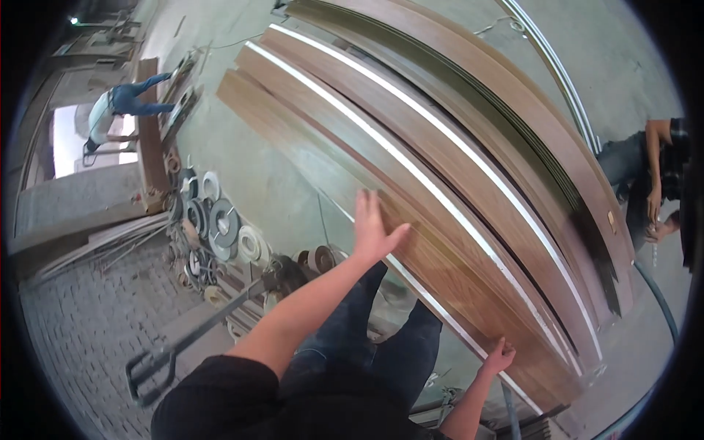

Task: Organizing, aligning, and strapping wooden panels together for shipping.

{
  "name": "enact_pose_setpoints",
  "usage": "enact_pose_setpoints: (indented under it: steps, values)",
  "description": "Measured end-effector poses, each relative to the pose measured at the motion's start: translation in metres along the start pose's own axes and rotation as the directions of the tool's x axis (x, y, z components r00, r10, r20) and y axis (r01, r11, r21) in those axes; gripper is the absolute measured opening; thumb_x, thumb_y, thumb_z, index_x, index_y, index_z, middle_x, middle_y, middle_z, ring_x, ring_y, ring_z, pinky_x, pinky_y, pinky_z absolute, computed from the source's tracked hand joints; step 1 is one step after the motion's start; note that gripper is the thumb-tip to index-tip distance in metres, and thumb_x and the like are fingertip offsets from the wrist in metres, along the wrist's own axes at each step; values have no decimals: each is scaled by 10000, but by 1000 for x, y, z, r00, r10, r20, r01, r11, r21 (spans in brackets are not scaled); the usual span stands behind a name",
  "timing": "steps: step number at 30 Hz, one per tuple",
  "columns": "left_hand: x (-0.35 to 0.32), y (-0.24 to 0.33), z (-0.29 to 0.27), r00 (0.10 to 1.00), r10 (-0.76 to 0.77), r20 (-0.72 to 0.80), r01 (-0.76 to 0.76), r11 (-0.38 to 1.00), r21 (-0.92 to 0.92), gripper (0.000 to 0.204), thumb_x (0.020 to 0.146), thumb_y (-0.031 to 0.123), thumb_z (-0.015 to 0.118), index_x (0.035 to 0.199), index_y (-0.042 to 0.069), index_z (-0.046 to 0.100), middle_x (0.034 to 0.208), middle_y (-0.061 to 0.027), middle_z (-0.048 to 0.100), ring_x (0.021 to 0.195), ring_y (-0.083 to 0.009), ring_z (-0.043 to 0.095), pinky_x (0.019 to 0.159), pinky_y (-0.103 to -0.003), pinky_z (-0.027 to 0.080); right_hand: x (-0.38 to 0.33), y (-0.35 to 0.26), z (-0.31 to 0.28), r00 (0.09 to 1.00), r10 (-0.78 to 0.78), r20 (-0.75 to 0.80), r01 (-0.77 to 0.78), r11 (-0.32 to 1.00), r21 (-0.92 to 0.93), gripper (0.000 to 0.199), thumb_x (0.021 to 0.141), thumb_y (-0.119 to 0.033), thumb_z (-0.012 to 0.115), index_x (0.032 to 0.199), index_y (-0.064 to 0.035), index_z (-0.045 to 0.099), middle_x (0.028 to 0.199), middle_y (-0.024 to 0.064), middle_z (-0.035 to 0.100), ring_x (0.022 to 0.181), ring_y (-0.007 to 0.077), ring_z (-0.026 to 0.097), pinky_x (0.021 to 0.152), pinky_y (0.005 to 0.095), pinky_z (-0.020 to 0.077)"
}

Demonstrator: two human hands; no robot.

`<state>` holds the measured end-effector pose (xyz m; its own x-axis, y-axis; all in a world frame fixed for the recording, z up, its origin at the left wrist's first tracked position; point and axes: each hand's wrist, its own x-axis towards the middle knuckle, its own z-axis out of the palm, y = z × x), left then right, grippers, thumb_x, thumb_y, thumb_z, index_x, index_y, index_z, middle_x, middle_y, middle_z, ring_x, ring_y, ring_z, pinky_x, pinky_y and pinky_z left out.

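The left hand (372,226) lay flat against the top brown wooden panel (411,213), its fingers (364,205) stretched out and released, the thumb spread to the side, gripping nothing. The right hand (499,358) rested lower down on the near edge of the same panel, its fingers curled over that edge and grasping it. The panel was the front one in a stack of long brown boards (469,110) with pale edge strips, which ran from the upper middle of the view down to the lower right.

The person's dark trousers (381,345) showed below the arms. To the left, on the concrete floor (242,161), lay a heap of tape rolls (216,224), and beside it the handle of a pallet jack (158,363). Farther off at the upper left, a person in blue jeans (121,106) bent over. At the right rim, another person (656,183) stood near the stack.
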<state>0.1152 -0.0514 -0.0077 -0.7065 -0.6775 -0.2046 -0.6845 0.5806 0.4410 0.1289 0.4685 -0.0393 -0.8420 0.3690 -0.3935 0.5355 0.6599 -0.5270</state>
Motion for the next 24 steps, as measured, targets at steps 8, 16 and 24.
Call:
enact_pose_setpoints:
  steps: [8, 16, 24]
  values:
    - [67, -151, -51, 544, -738, 399, 727, 177, -663, 1011, 807, 588, 722, 1342, -197, 377, 1340, -316, 500, 1259, -353, 503, 1054, -414, 394, -41, -56, 60, 789, 614, 5, -516, 658, 548, 543, 824, -529, 752, 991, -33, 606, 747, 16, 576, 489, 78, 380, 421, 266, 245]
    - [116, -172, -55, 524, -819, 234, 756, 321, -570, 695, 814, 496, 756, 1173, -81, 606, 1149, -190, 659, 1063, -258, 627, 894, -371, 490, -42, -73, 93, 675, 737, 41, -546, 461, 699, 627, 710, -650, 785, 890, -113, 517, 599, -34, 339, 469, 104, 310, 423, 261, 220]
    - [133, -157, -49, 459, -845, 274, 677, 133, -724, 881, 770, 572, 760, 1269, -115, 523, 1294, -240, 578, 1225, -323, 544, 1042, -398, 418, -44, -69, 91, 675, 732, 90, -546, 415, 727, 533, 750, -633, 762, 897, -163, 557, 607, -58, 327, 469, 69, 274, 426, 239, 190]
